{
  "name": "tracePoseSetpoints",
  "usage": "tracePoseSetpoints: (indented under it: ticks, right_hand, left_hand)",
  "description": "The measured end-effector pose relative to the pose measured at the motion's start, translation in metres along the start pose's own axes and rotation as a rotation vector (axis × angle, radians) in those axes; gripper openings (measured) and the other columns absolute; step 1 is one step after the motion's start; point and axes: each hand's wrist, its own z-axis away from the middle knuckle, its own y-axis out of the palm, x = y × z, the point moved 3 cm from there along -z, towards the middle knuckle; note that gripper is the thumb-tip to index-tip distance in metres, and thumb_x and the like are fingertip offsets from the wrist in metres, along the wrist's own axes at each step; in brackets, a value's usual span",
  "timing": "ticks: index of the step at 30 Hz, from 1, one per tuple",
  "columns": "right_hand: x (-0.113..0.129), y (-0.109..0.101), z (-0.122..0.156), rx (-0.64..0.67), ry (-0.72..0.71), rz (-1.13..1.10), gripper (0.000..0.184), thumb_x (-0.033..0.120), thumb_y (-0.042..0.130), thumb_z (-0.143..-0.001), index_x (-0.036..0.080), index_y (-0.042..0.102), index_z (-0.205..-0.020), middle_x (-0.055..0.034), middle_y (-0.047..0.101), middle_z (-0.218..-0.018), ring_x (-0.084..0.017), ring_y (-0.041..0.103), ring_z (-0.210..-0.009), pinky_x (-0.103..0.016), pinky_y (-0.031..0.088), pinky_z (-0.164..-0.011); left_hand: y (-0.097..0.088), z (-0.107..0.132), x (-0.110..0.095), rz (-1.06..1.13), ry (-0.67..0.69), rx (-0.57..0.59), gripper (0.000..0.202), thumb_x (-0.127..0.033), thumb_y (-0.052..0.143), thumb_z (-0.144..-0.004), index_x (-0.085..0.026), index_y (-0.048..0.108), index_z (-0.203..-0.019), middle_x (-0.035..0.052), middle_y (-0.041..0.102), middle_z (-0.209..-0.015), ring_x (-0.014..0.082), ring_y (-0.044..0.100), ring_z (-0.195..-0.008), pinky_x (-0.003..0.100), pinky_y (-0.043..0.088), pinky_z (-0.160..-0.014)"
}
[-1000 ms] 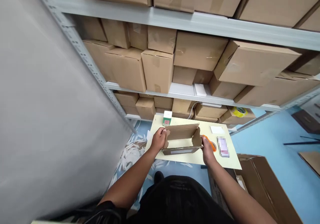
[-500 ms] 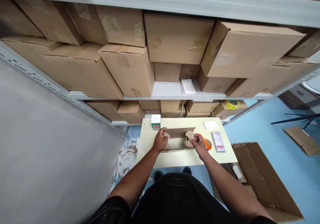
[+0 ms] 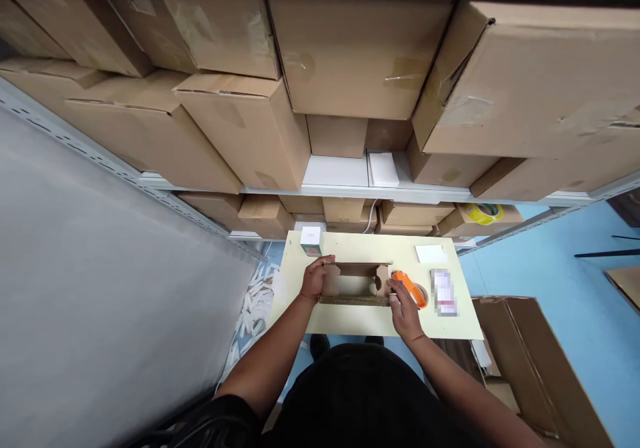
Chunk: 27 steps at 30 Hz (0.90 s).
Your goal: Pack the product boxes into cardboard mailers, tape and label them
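A small open cardboard box [image 3: 356, 283] lies on a pale yellow table [image 3: 350, 318] in front of me. My left hand [image 3: 315, 279] is closed over its left end flap. At the right end my right hand [image 3: 401, 303] grips the box, fingers curled on the flap. An orange tape dispenser [image 3: 411, 288] lies just right of the box, touching my right hand's far side.
A small white and green box [image 3: 311, 240] stands at the table's far left. A white card [image 3: 431, 254] and a blurred packet [image 3: 443, 293] lie at the right. Shelves of cardboard cartons [image 3: 350, 55] rise behind. A yellow tape roll [image 3: 482, 213] sits on the low shelf. A large open carton [image 3: 535, 361] stands at the right.
The box's tall back flap has come down and the end flaps are folded inward. Both hands stayed on the box ends. My view has moved closer to the shelves.
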Motion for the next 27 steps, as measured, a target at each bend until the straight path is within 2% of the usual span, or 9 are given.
tracePoseSetpoints:
  ticks: [2, 6, 8, 11, 14, 17, 21, 24, 27]
  right_hand:
    - [0.005, 0.008, -0.008, -0.075, 0.005, 0.068, 0.038, 0.046, 0.041, -0.105, 0.022, 0.065, -0.123, -0.0145, 0.068, -0.125, -0.031, 0.061, -0.122, -0.055, 0.051, -0.105]
    - [0.016, 0.015, -0.026, -0.081, 0.019, 0.173, 0.029, 0.047, 0.047, -0.103, 0.023, 0.063, -0.104, -0.0108, 0.067, -0.104, -0.028, 0.064, -0.103, -0.048, 0.054, -0.094]
    - [0.017, 0.016, -0.031, -0.094, 0.047, 0.208, 0.028, 0.048, 0.049, -0.102, 0.023, 0.06, -0.099, -0.0098, 0.065, -0.1, -0.028, 0.063, -0.099, -0.047, 0.054, -0.091]
    - [0.014, 0.018, -0.032, -0.112, 0.124, 0.231, 0.03, 0.052, 0.051, -0.1, 0.023, 0.058, -0.102, -0.0103, 0.065, -0.1, -0.028, 0.064, -0.096, -0.047, 0.055, -0.087]
    - [0.01, 0.021, -0.03, -0.124, 0.217, 0.223, 0.041, 0.052, 0.053, -0.098, 0.019, 0.056, -0.121, -0.0121, 0.066, -0.103, -0.028, 0.065, -0.088, -0.046, 0.056, -0.081]
    - [0.012, 0.021, -0.03, -0.114, 0.144, 0.232, 0.047, 0.045, 0.05, -0.1, 0.019, 0.054, -0.138, -0.0166, 0.064, -0.122, -0.03, 0.064, -0.105, -0.051, 0.055, -0.092]
    - [0.017, 0.018, -0.029, -0.055, 0.014, 0.189, 0.04, 0.037, 0.042, -0.104, 0.023, 0.065, -0.133, -0.0143, 0.062, -0.127, -0.03, 0.059, -0.122, -0.052, 0.049, -0.106]
    - [0.015, 0.017, -0.025, -0.083, 0.05, 0.116, 0.038, 0.036, 0.041, -0.104, 0.023, 0.067, -0.13, -0.0126, 0.064, -0.123, -0.028, 0.059, -0.121, -0.051, 0.049, -0.108]
    - [0.014, 0.019, -0.018, -0.1, 0.084, 0.124, 0.036, 0.036, 0.044, -0.103, 0.021, 0.066, -0.128, -0.0133, 0.063, -0.121, -0.028, 0.059, -0.121, -0.05, 0.05, -0.106]
  left_hand:
    - [-0.001, 0.001, 0.002, 0.1, -0.024, 0.022, 0.031, -0.03, 0.056, -0.072, -0.015, 0.078, -0.087, 0.0154, 0.074, -0.123, 0.033, 0.063, -0.124, 0.047, 0.049, -0.105]
    - [-0.001, 0.004, 0.003, 0.188, -0.019, 0.01, 0.039, -0.048, 0.054, -0.087, -0.018, 0.078, -0.083, 0.0132, 0.073, -0.124, 0.0328, 0.06, -0.128, 0.05, 0.042, -0.113]
    - [0.001, 0.004, 0.002, 0.155, -0.025, 0.015, 0.039, -0.052, 0.057, -0.088, -0.019, 0.076, -0.079, 0.0125, 0.073, -0.124, 0.0328, 0.059, -0.13, 0.05, 0.04, -0.115]
    - [0.002, 0.003, -0.004, 0.052, -0.029, 0.064, 0.025, -0.043, 0.071, -0.079, -0.018, 0.074, -0.079, 0.0123, 0.071, -0.129, 0.0331, 0.056, -0.133, 0.049, 0.04, -0.115]
    - [-0.001, 0.001, -0.011, -0.117, -0.017, 0.187, 0.02, -0.033, 0.071, -0.075, -0.019, 0.074, -0.09, 0.0119, 0.063, -0.143, 0.0311, 0.053, -0.137, 0.046, 0.041, -0.114]
    - [-0.009, 0.002, -0.018, -0.352, 0.02, 0.246, 0.034, -0.03, 0.067, -0.079, -0.022, 0.073, -0.111, 0.0103, 0.058, -0.149, 0.0287, 0.052, -0.139, 0.042, 0.042, -0.113]
    - [-0.011, 0.013, -0.019, -0.568, -0.054, 0.164, 0.056, -0.034, 0.064, -0.086, -0.022, 0.06, -0.14, 0.0121, 0.064, -0.143, 0.0288, 0.06, -0.131, 0.041, 0.043, -0.112]
    - [-0.005, 0.029, -0.015, -0.661, -0.153, 0.102, 0.056, -0.037, 0.055, -0.093, -0.021, 0.053, -0.147, 0.0137, 0.068, -0.136, 0.03, 0.065, -0.123, 0.042, 0.047, -0.106]
    - [-0.001, 0.043, -0.014, -0.711, -0.154, 0.08, 0.054, -0.037, 0.05, -0.097, -0.021, 0.049, -0.148, 0.0151, 0.067, -0.137, 0.0315, 0.065, -0.123, 0.043, 0.047, -0.104]
